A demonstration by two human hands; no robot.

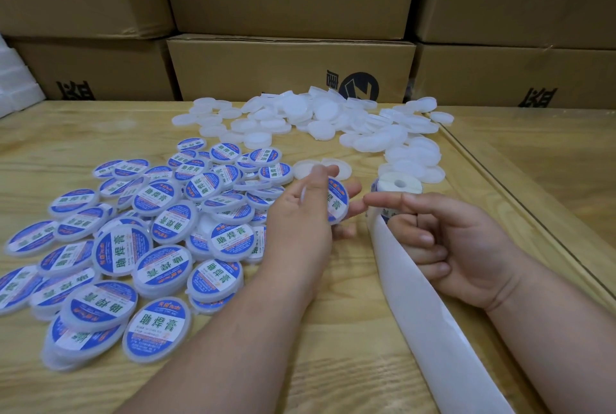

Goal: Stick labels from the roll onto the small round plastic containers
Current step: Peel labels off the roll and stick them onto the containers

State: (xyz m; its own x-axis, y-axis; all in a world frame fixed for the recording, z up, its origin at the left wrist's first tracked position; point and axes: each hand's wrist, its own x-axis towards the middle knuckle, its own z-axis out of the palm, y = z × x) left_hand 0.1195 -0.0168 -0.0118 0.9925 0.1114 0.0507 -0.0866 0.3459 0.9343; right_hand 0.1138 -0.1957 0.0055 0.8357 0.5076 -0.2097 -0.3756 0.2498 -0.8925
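My left hand (301, 213) holds a small round container (337, 202) on edge, its blue-and-white label facing right. My right hand (443, 240) sits just right of it, index finger stretched toward the container with its tip a little short of the label, the other fingers curled round the white backing strip (416, 310). The label roll (396, 184) stands just behind my right index finger. A pile of labelled containers (133, 247) lies on the left. Unlabelled white containers (333, 120) are heaped at the back.
Stacked cardboard boxes (290, 70) wall off the back of the wooden table (300, 363). A raised table edge (520, 200) runs diagonally at the right. White foam (13, 80) sits at far left. The backing strip trails toward the near edge.
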